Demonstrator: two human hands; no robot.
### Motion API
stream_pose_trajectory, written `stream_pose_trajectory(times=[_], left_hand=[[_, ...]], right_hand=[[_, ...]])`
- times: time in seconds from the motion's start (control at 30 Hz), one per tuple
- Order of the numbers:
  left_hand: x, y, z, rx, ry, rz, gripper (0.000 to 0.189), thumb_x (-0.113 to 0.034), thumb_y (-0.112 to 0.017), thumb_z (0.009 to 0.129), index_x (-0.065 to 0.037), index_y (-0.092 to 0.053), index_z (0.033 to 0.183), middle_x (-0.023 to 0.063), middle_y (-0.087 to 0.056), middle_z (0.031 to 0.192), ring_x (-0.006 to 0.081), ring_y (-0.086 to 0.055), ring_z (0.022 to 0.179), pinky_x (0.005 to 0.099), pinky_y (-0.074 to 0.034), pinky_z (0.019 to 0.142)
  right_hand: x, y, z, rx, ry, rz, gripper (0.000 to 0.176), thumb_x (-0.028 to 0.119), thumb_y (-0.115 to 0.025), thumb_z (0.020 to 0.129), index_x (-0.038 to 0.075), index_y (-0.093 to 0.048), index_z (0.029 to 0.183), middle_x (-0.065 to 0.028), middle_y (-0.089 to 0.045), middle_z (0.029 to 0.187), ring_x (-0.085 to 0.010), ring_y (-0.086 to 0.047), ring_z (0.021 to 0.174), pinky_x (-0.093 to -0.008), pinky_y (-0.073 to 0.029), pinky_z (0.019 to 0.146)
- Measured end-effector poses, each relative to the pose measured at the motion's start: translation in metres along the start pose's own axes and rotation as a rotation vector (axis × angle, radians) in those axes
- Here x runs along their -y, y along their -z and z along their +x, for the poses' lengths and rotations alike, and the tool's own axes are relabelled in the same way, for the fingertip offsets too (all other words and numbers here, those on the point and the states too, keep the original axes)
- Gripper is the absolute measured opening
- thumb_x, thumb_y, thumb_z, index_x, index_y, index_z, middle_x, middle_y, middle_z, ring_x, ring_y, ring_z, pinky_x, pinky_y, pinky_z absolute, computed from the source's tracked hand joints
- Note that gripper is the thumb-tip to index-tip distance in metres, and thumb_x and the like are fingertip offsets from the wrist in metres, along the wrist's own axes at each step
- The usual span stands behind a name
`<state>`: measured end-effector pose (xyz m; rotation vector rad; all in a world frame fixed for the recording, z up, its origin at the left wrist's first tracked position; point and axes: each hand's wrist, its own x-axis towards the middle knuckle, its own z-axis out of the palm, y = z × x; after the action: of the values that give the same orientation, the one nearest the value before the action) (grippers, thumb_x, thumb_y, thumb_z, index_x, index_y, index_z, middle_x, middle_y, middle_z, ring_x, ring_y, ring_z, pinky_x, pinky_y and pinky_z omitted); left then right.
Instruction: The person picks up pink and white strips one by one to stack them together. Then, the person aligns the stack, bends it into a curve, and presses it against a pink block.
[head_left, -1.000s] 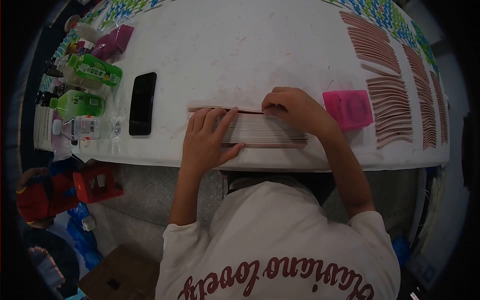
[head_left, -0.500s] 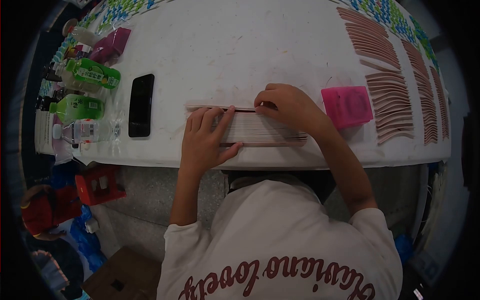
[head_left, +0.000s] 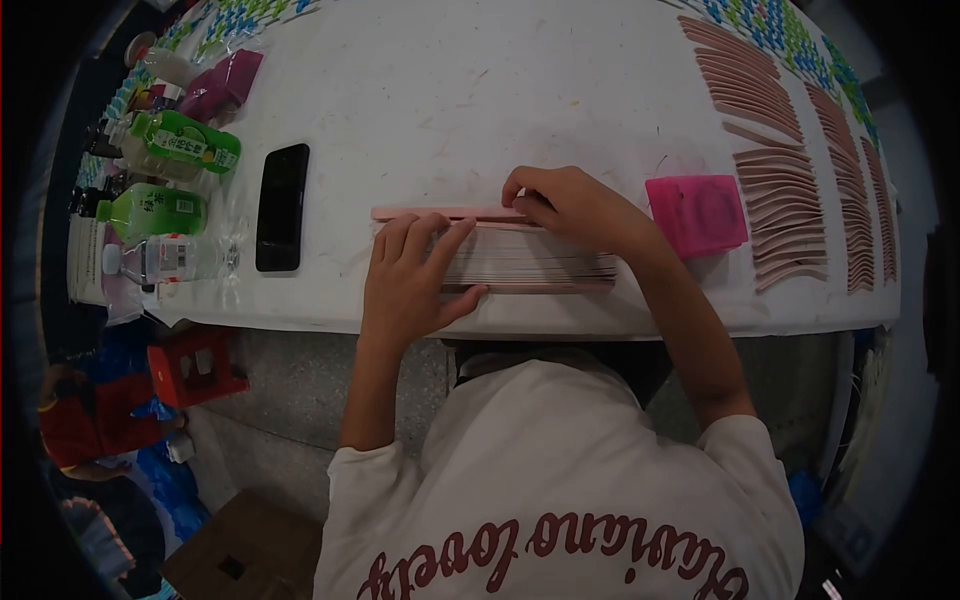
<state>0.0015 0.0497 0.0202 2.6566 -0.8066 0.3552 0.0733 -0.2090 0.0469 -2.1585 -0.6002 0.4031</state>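
A stack of thin pale strips (head_left: pixel 540 258) lies across the white table near its front edge. My left hand (head_left: pixel 408 265) grips its left part, fingers over the far side and thumb at the near side. At the far edge, a pink strip (head_left: pixel 395 213) shows its flat face and stands slightly apart from the stack. The bent thumb and index finger of my right hand (head_left: pixel 580 208) pinch at this strip's right part; the exact contact is partly hidden by the fingers.
A bright pink block (head_left: pixel 697 215) sits right of my right hand, beside rows of pink strips (head_left: pixel 782 215). On the left are a black phone (head_left: pixel 282 208), a green bottle (head_left: pixel 155 212) and a clear bottle (head_left: pixel 170 260). A person in red (head_left: pixel 110 415) is at the lower left.
The far pink strip has tilted and separated a little, showing more of its pink face. My right fingertips have shifted slightly left. My left hand has hardly moved.
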Motion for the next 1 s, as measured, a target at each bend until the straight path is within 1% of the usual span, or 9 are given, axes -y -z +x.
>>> stream_pose_trajectory(times=[0.2,0.33,0.43,0.5,0.6,0.7,0.8,0.93,1.0], left_hand=[[0.000,0.002,0.001,0.004,-0.002,0.021,0.072,-0.046,-0.082,0.074,-0.018,-0.064,0.139,0.0079,-0.057,0.128,0.0308,-0.051,0.121,0.0470,-0.043,0.104],[0.000,0.001,0.001,0.009,-0.001,0.011,0.073,-0.046,-0.082,0.074,-0.018,-0.064,0.139,0.0081,-0.057,0.127,0.0313,-0.051,0.121,0.0471,-0.043,0.105],[-0.001,0.002,0.001,0.010,-0.014,0.027,0.072,-0.046,-0.081,0.075,-0.018,-0.064,0.138,0.0082,-0.057,0.127,0.0316,-0.051,0.121,0.0472,-0.043,0.105],[-0.001,0.003,0.002,0.009,-0.012,0.021,0.072,-0.046,-0.081,0.075,-0.018,-0.065,0.138,0.0083,-0.057,0.126,0.0316,-0.051,0.121,0.0472,-0.043,0.105],[-0.001,0.003,0.002,0.008,-0.014,0.016,0.071,-0.047,-0.081,0.075,-0.018,-0.065,0.138,0.0085,-0.057,0.126,0.0316,-0.051,0.121,0.0471,-0.043,0.105],[0.000,0.002,0.002,0.006,-0.013,0.019,0.071,-0.047,-0.081,0.074,-0.018,-0.065,0.138,0.0084,-0.057,0.126,0.0314,-0.051,0.120,0.0470,-0.043,0.105],[-0.001,0.002,0.002,0.000,-0.003,0.010,0.069,-0.046,-0.082,0.075,-0.018,-0.065,0.135,0.0076,-0.057,0.127,0.0313,-0.051,0.121,0.0466,-0.042,0.106],[-0.001,0.001,0.001,0.001,0.004,0.004,0.067,-0.046,-0.082,0.075,-0.018,-0.066,0.133,0.0071,-0.057,0.128,0.0312,-0.050,0.123,0.0465,-0.041,0.107],[-0.001,0.001,0.001,0.002,0.008,0.000,0.067,-0.046,-0.082,0.075,-0.018,-0.066,0.133,0.0071,-0.056,0.129,0.0312,-0.050,0.123,0.0465,-0.041,0.107]], right_hand=[[0.005,-0.004,-0.007,-0.038,0.111,-0.172,0.015,0.016,-0.066,0.098,0.003,-0.069,0.106,-0.0147,-0.068,0.095,-0.0281,-0.067,0.082,-0.0364,-0.054,0.076],[0.002,0.005,-0.003,-0.015,0.105,-0.130,0.015,0.016,-0.067,0.097,0.004,-0.070,0.106,-0.0125,-0.067,0.099,-0.0280,-0.067,0.084,-0.0371,-0.054,0.076],[-0.005,0.010,0.001,-0.166,0.155,-0.131,0.015,0.016,-0.069,0.097,0.004,-0.070,0.106,-0.0130,-0.067,0.098,-0.0284,-0.067,0.083,-0.0379,-0.054,0.075],[-0.003,0.015,0.002,-0.229,0.087,-0.257,0.015,0.015,-0.069,0.096,0.004,-0.069,0.106,-0.0123,-0.067,0.098,-0.0293,-0.067,0.083,-0.0397,-0.054,0.076],[-0.003,0.017,-0.001,-0.175,0.048,-0.483,0.012,0.012,-0.067,0.096,0.004,-0.067,0.104,-0.0125,-0.067,0.099,-0.0317,-0.066,0.087,-0.0413,-0.054,0.078],[0.001,0.015,-0.005,-0.166,0.105,-0.654,0.011,0.008,-0.061,0.091,0.004,-0.068,0.100,-0.0142,-0.068,0.098,-0.0341,-0.067,0.092,-0.0432,-0.056,0.084],[0.002,0.009,-0.009,-0.169,0.110,-0.493,0.010,0.008,-0.060,0.098,0.004,-0.063,0.107,-0.0136,-0.065,0.099,-0.0350,-0.064,0.094,-0.0428,-0.052,0.083],[0.003,0.005,-0.004,-0.154,0.074,-0.308,0.012,0.007,-0.059,0.099,0.004,-0.062,0.110,-0.0142,-0.066,0.097,-0.0349,-0.064,0.092,-0.0436,-0.052,0.082],[0.016,0.009,-0.002,-0.141,-0.023,-0.126,0.012,0.008,-0.057,0.101,0.004,-0.062,0.111,-0.0165,-0.067,0.093,-0.0355,-0.065,0.090,-0.0429,-0.052,0.080]])
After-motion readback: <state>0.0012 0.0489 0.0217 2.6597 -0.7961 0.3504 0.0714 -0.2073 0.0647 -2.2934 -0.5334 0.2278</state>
